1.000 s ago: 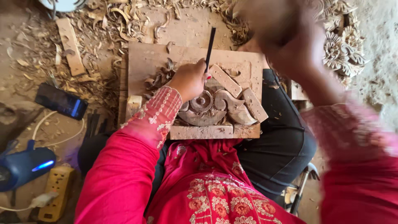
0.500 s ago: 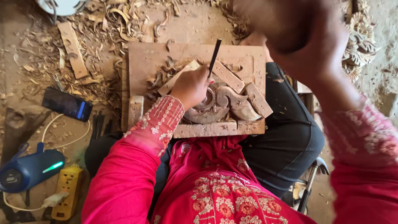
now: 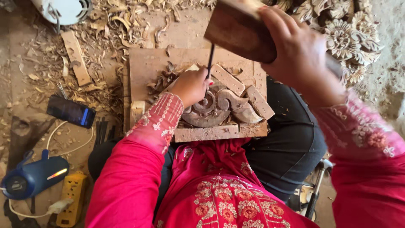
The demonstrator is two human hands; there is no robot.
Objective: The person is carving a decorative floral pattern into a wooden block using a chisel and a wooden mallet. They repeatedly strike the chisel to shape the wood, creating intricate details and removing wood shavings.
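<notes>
A wooden board rests on my lap, and a scroll-shaped wood carving lies on it, framed by small wooden blocks. My left hand rests on the carving and grips a thin dark chisel that stands nearly upright with its tip in the wood. My right hand holds a dark wooden mallet block raised just above the chisel's top end. Both sleeves are pink with embroidery.
Wood shavings cover the floor behind the board. A dark phone, a blue cylinder speaker and a yellow power strip lie at the left. Finished carved flower pieces are piled at the upper right. A loose wood strip lies at the left.
The mallet block in my right hand has come down towards the chisel's top. My left hand and the chisel stay at about the same place on the carving.
</notes>
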